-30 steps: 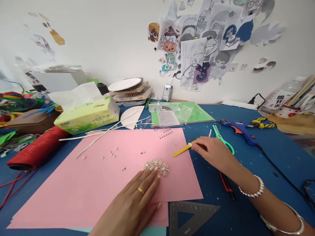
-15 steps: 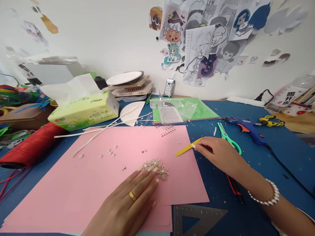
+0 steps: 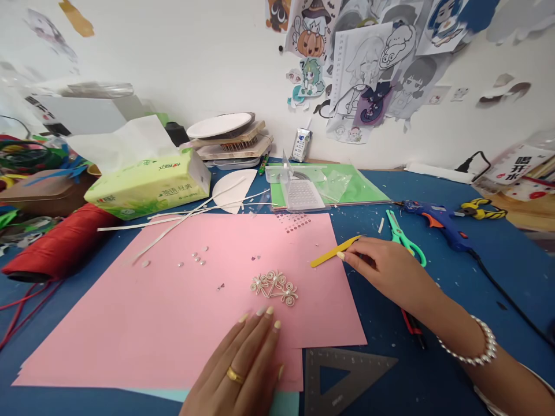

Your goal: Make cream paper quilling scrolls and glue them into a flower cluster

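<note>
My left hand (image 3: 238,364) lies flat on the pink paper (image 3: 143,323), fingers stretched out and holding nothing; a gold ring is on one finger. Just beyond its fingertips is a curled cream-coloured ornament (image 3: 274,287) of coiled scrolls with small pearls. At the paper's right edge, my right hand (image 3: 377,266) has its thumb and fingers closed on a yellow flat stick (image 3: 327,255), whose rounded end reaches over the paper. Several white half-pearls (image 3: 197,259) and a few tiny purple gems (image 3: 255,257) are scattered on the sheet.
Green-handled scissors (image 3: 403,237), a blue glue gun (image 3: 437,222) and yellow pliers (image 3: 481,209) are at right. A set square (image 3: 342,378) lies in front. Behind are a clear plastic box (image 3: 303,190), white strips (image 3: 173,228) and a tissue pack (image 3: 151,185); a red thread spool (image 3: 58,245) is left.
My left hand has drawn back toward me off the ornament, which is now fully uncovered. The right hand stays on the yellow stick. The view has shifted slightly.
</note>
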A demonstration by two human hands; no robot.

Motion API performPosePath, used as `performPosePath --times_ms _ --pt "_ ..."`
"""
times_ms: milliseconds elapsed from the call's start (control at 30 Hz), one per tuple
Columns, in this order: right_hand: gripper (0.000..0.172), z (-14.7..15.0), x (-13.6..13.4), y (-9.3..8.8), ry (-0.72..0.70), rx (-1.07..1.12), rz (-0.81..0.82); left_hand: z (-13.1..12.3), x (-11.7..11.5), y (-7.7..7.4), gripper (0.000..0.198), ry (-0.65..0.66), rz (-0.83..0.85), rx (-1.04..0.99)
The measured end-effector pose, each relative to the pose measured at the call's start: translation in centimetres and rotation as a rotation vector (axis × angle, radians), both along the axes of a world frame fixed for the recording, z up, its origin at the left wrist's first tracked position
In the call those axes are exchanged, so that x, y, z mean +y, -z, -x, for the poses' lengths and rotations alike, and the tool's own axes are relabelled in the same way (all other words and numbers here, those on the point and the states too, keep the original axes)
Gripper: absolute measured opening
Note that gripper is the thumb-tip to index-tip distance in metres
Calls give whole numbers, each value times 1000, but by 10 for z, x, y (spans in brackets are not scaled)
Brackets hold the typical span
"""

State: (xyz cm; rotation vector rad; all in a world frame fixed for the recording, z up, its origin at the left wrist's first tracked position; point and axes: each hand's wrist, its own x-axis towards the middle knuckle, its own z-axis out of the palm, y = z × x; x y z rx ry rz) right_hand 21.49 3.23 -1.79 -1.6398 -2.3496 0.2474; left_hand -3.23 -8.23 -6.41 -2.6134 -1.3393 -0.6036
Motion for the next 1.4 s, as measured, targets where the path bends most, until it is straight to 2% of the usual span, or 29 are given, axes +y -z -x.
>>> performPosePath --times_ms 67,333,567,900,1400 --pt "24 0 -1 0 5 -6 7 0 4 -2 44 26 -18 69" --pt "23 -1 0 0 -2 7 21 -7 14 -6 51 -40 -73 260" --pt "25 1 -2 1 -19 -18 11 -9 15 -8 52 -44 -77 228" --pt "25 0 -2 4 -19 -37 17 -9 15 -8 50 -48 -2 143" --pt "23 2 -5 5 -46 -50 -1 -11 16 -11 48 -23 5 178"
